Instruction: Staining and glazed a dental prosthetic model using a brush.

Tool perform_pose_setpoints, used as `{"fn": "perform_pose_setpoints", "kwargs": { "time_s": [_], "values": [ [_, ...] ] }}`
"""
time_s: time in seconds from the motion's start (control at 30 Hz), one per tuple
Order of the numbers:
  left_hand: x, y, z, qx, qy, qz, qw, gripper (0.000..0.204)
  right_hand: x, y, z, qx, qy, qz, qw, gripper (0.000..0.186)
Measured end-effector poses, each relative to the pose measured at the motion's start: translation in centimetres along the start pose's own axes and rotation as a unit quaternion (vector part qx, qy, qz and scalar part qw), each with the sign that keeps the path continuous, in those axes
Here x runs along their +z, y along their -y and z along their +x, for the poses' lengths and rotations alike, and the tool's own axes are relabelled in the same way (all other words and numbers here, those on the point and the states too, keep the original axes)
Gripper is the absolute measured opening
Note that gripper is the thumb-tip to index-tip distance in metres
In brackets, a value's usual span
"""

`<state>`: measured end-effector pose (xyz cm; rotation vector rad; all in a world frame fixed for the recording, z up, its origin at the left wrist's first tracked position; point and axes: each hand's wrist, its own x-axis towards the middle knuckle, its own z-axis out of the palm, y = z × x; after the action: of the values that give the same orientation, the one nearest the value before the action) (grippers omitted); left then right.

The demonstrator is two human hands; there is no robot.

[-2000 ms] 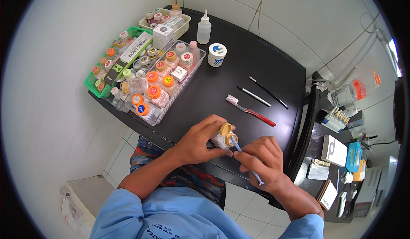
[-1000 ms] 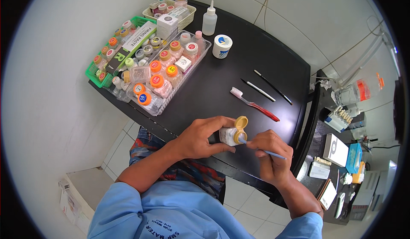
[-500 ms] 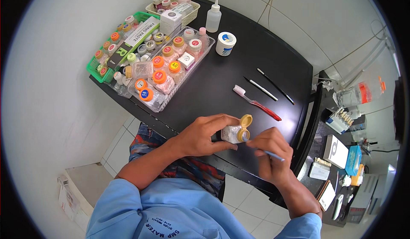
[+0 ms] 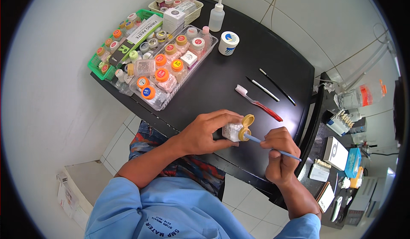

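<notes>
My left hand grips a small clear bottle of whitish powder, tipped so its mouth points right. Its yellow flip cap stands lifted. In my right hand is a thin blue stick, pinched by fingers and thumb. The stick's far end reaches the bottle's mouth; whether its tip is inside cannot be made out. Beyond my hands lie a toothbrush with a red handle, a white pen-like tool and a black slim brush.
Farther off stand a white lidded jar and a squeeze bottle. At the left, a clear tray and a green basket hold many small bottles. A side counter on the right carries a blue box and a large plastic bottle.
My right hand has shifted right and slightly down, and more of the blue stick shows between it and the bottle's mouth. My left hand stays nearly still on the bottle.
</notes>
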<state>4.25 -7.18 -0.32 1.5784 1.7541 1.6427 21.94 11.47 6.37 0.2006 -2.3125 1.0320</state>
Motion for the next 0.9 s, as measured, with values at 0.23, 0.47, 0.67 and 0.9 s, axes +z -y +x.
{"fn": "perform_pose_setpoints", "kwargs": {
  "time_s": [0.23,0.47,0.67,0.9],
  "values": [
    [0.0,0.3,-0.2,0.004,-0.006,0.001,1.000,0.055,0.4,0.6,1.1,0.008,0.050,-0.017,0.999,0.007],
    [-0.2,0.0,-0.1,0.004,0.015,-0.021,1.000,0.059,0.0,0.1,0.4,0.030,0.020,-0.001,0.999,0.009],
    [-0.1,0.1,-0.2,0.005,0.017,-0.033,0.999,0.060,0.2,0.1,0.6,0.031,0.019,0.020,0.999,0.016],
    [-0.1,0.1,-0.3,-0.023,0.068,-0.036,0.997,0.072,0.3,-0.1,0.6,0.042,0.030,0.007,0.999,0.018]
  ]
}}
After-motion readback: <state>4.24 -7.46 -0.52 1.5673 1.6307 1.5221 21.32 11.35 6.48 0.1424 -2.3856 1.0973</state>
